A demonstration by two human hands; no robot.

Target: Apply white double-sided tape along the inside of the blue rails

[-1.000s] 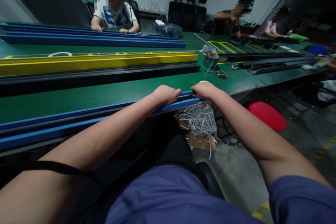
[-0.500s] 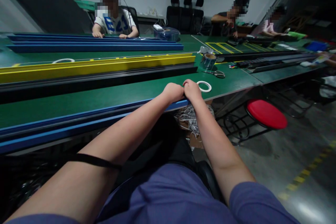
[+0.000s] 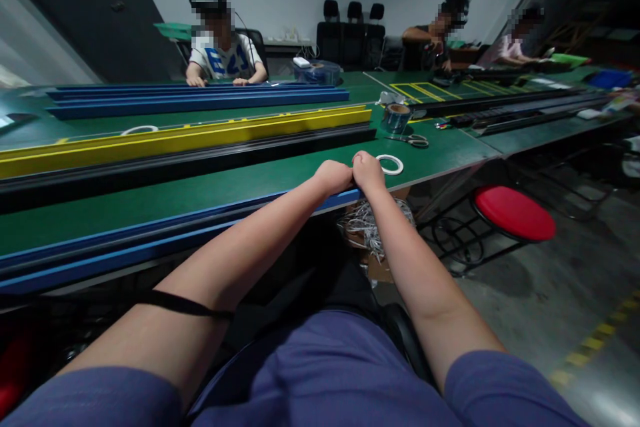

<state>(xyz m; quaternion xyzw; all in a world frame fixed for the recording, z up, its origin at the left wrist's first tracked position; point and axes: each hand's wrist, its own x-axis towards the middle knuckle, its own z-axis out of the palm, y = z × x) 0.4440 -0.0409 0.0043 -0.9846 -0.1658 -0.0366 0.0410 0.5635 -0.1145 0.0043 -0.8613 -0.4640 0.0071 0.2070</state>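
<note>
A long blue channel-shaped strip [image 3: 130, 248] lies along the near edge of the green table. At its right end my left hand [image 3: 334, 177] and my right hand [image 3: 369, 172] meet, both with fingers curled in. Whatever sits between the fingers is hidden behind the knuckles. A white tape ring [image 3: 390, 158] lies flat just right of my right hand. Beyond my hands are a black strip [image 3: 250, 153] and a yellow strip [image 3: 240, 129], side by side along the table.
Scissors [image 3: 414, 140] and a wide tape roll [image 3: 397, 118] lie past the white ring. Blue strips [image 3: 200, 101] lie farther back, before a seated person [image 3: 227, 53]. A red stool [image 3: 515, 212] stands at the right. Tangled cords [image 3: 367, 227] hang below the table edge.
The view has tilted slightly, so the far side sits a little lower in the picture. My hands stay together at the strip's end, with hardly any movement.
</note>
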